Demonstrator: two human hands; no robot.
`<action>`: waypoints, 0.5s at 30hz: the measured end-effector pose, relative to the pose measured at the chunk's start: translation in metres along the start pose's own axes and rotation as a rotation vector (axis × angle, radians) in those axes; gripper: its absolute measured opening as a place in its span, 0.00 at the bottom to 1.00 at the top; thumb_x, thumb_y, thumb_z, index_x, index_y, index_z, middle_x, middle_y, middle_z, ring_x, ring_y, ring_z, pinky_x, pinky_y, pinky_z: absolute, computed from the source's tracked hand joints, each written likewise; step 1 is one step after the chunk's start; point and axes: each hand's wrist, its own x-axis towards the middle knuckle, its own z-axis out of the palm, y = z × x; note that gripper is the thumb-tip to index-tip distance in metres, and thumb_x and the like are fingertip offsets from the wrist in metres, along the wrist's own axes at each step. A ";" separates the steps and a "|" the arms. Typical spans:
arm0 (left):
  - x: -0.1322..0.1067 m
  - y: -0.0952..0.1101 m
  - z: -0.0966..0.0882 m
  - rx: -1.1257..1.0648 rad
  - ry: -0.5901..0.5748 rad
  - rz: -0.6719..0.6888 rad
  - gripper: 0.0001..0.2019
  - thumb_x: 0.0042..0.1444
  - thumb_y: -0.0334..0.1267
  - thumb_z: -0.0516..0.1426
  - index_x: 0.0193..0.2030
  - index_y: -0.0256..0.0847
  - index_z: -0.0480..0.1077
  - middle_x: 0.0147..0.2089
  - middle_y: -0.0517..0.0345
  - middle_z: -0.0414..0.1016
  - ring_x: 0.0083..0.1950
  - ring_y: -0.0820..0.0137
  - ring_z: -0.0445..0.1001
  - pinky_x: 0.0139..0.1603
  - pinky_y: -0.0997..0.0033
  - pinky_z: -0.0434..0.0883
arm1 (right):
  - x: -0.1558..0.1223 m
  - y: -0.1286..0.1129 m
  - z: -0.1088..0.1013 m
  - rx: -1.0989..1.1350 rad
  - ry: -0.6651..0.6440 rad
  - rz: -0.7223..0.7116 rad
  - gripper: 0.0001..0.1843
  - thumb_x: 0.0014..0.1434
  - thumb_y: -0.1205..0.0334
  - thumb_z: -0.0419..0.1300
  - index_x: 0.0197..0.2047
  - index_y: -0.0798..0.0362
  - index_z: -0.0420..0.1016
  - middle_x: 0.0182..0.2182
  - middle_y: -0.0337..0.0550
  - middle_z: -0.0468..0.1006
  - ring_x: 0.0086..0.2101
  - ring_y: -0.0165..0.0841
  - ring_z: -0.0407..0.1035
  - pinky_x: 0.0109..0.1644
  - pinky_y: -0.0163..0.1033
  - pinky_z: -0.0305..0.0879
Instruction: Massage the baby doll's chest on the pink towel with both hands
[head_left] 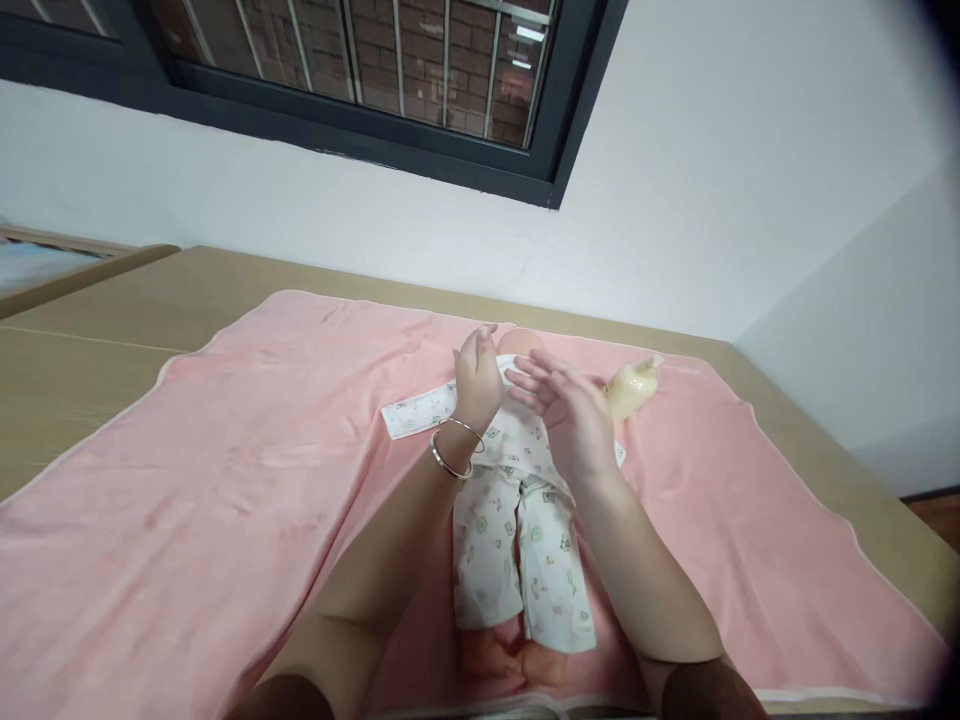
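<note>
A baby doll (525, 660) lies on its back on a pink blanket (247, 470), dressed in white printed trousers (525, 560) and a matching top (420, 408). My left hand (476, 380), with two silver bangles on the wrist, rests on the doll's chest by the top's collar, fingers curled onto the cloth. My right hand (570, 410) hovers over the doll's upper body with its fingers stretched and spread. One empty sleeve of the top lies flat to the left. The doll's bare hand (634, 385) sticks out on the right. Its head is hidden behind my hands.
The blanket covers a light wooden table (90, 330) set against a white wall (712, 200). A dark-framed window (375, 120) with bars is above. The table's right edge (862, 480) drops to a wooden floor.
</note>
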 end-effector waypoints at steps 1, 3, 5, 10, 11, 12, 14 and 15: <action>0.002 -0.003 0.000 -0.009 0.003 -0.028 0.29 0.73 0.52 0.39 0.56 0.36 0.74 0.63 0.43 0.76 0.68 0.61 0.70 0.73 0.57 0.60 | 0.006 0.001 -0.007 -0.004 0.036 -0.028 0.21 0.63 0.50 0.58 0.55 0.50 0.76 0.53 0.51 0.81 0.51 0.45 0.78 0.57 0.55 0.73; 0.005 -0.010 0.000 -0.027 -0.011 -0.052 0.30 0.73 0.53 0.38 0.57 0.35 0.73 0.63 0.41 0.76 0.67 0.60 0.72 0.70 0.58 0.64 | 0.018 0.006 -0.019 -0.082 0.112 -0.064 0.22 0.62 0.51 0.57 0.56 0.50 0.75 0.56 0.50 0.80 0.51 0.44 0.78 0.57 0.54 0.73; 0.006 -0.018 0.002 -0.011 -0.041 -0.035 0.29 0.73 0.53 0.39 0.56 0.36 0.73 0.62 0.42 0.76 0.66 0.60 0.72 0.69 0.59 0.66 | 0.028 0.017 -0.029 -0.256 0.136 -0.029 0.22 0.62 0.52 0.56 0.56 0.51 0.76 0.58 0.51 0.78 0.53 0.44 0.77 0.58 0.53 0.72; 0.002 -0.043 0.011 0.305 -0.179 -0.086 0.26 0.73 0.49 0.39 0.56 0.40 0.74 0.63 0.44 0.76 0.69 0.57 0.69 0.75 0.46 0.54 | 0.040 0.060 -0.039 -1.030 -0.142 -0.038 0.27 0.64 0.57 0.54 0.64 0.56 0.73 0.68 0.54 0.67 0.69 0.46 0.57 0.73 0.56 0.51; 0.001 -0.047 0.012 0.374 -0.208 -0.096 0.26 0.74 0.48 0.38 0.57 0.41 0.73 0.64 0.44 0.75 0.71 0.57 0.67 0.77 0.43 0.49 | 0.042 0.067 -0.040 -1.164 -0.204 -0.061 0.28 0.65 0.58 0.53 0.66 0.55 0.71 0.71 0.53 0.62 0.71 0.47 0.51 0.75 0.57 0.45; 0.000 -0.051 0.013 0.433 -0.234 -0.093 0.26 0.74 0.47 0.37 0.58 0.41 0.73 0.65 0.45 0.74 0.72 0.57 0.65 0.78 0.41 0.44 | 0.044 0.073 -0.041 -1.265 -0.253 -0.072 0.29 0.66 0.58 0.53 0.68 0.54 0.69 0.73 0.52 0.58 0.73 0.47 0.47 0.75 0.59 0.41; -0.002 -0.056 0.015 0.519 -0.279 -0.053 0.26 0.74 0.46 0.37 0.59 0.42 0.72 0.67 0.46 0.73 0.75 0.59 0.61 0.78 0.41 0.41 | 0.048 0.079 -0.045 -1.381 -0.294 -0.045 0.30 0.69 0.55 0.50 0.72 0.51 0.64 0.74 0.48 0.54 0.74 0.46 0.44 0.75 0.59 0.38; -0.003 -0.058 0.015 0.552 -0.295 -0.033 0.25 0.74 0.45 0.37 0.58 0.42 0.72 0.66 0.46 0.73 0.75 0.60 0.61 0.78 0.42 0.40 | 0.050 0.080 -0.046 -1.413 -0.283 -0.009 0.31 0.71 0.54 0.48 0.73 0.51 0.61 0.75 0.49 0.53 0.74 0.46 0.44 0.75 0.58 0.39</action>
